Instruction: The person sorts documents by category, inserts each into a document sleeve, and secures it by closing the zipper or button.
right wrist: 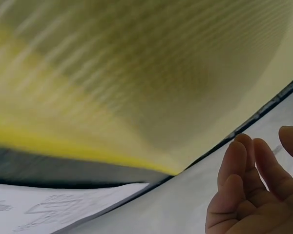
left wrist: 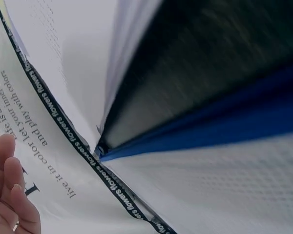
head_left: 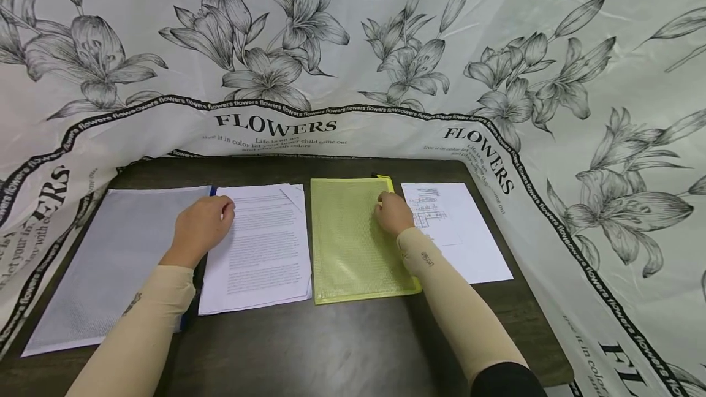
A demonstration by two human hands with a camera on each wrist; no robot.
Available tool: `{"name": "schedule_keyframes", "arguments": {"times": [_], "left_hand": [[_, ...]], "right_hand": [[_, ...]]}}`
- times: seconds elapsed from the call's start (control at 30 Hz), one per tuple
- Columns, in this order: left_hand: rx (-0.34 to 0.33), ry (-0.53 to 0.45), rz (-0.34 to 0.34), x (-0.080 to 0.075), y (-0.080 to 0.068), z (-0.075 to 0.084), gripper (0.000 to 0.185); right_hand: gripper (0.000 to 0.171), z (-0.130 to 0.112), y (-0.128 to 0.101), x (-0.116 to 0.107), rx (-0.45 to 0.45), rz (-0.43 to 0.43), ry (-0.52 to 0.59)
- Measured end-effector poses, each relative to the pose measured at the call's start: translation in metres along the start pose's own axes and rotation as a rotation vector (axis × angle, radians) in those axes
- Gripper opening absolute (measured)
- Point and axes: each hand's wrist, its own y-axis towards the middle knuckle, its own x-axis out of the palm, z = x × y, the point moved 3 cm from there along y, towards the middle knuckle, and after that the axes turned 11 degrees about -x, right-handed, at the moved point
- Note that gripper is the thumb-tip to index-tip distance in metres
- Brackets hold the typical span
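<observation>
My left hand (head_left: 204, 222) hovers between a pale mesh pouch (head_left: 132, 244) with a blue edge and a stack of printed sheets (head_left: 259, 244). In the left wrist view its fingers (left wrist: 7, 168) are loosely bent and hold nothing. My right hand (head_left: 394, 213) is over the right edge of a yellow mesh pouch (head_left: 353, 244). The right wrist view has its thumb apart from the loosely bent fingers (right wrist: 232, 161), with nothing between them. To the right lies a white sheet (head_left: 474, 256) with a line drawing, partly hidden by the right hand and forearm.
Everything lies in a row on a dark table (head_left: 331, 342). A white cloth (head_left: 386, 133) printed with black flowers and lettering surrounds the table's back and sides. Dark tabletop shows in front of the papers and pouches.
</observation>
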Motion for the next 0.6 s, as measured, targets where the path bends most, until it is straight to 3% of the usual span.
{"name": "schedule_keyframes", "arguments": {"times": [0.13, 0.4, 0.6], "left_hand": [[-0.027, -0.004, -0.011, -0.006, -0.003, -0.009, 0.021], [-0.108, 0.010, -0.138, -0.012, -0.014, -0.037, 0.025], [-0.174, 0.004, -0.186, -0.010, -0.023, -0.062, 0.022]], "right_hand": [[0.029, -0.024, 0.006, 0.008, -0.039, -0.033, 0.005], [0.026, -0.080, 0.016, 0.019, -0.108, -0.081, -0.012], [0.024, -0.115, 0.022, 0.032, -0.171, -0.132, 0.015]]}}
